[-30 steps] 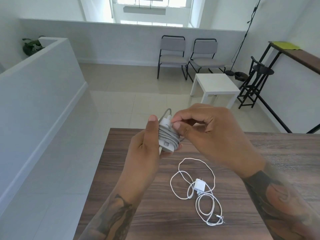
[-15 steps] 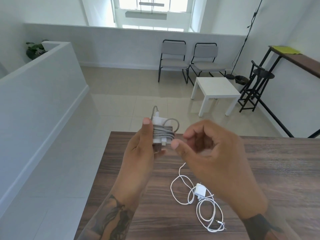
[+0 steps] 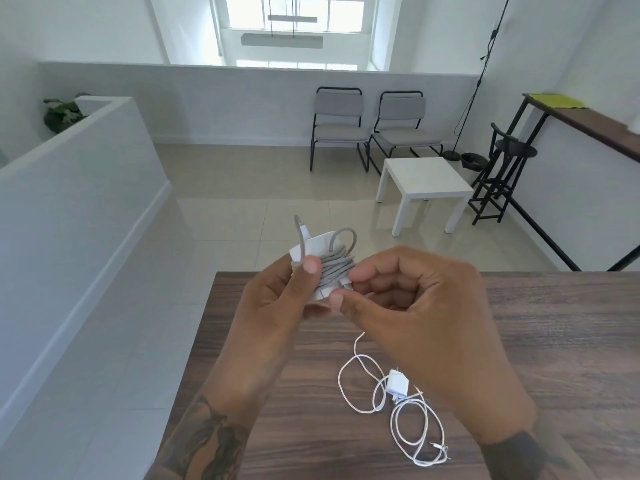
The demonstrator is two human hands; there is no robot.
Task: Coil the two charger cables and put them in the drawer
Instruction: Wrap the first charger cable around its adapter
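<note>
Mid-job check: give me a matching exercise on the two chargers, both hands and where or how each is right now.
Things:
1. grey charger
2. white charger
3. left hand
4. right hand

States:
A. lies loose on the wooden table
B. cable wound round its brick
C. pinches the cable's plug end
D. grips the wound brick, thumb on top

Pairs: 1-B, 2-A, 3-D, 4-C

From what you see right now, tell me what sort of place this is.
Probably an office lounge or waiting area on an upper level: two matching grey chairs along a half wall, a white side table, and a high counter with a black stool.
</note>
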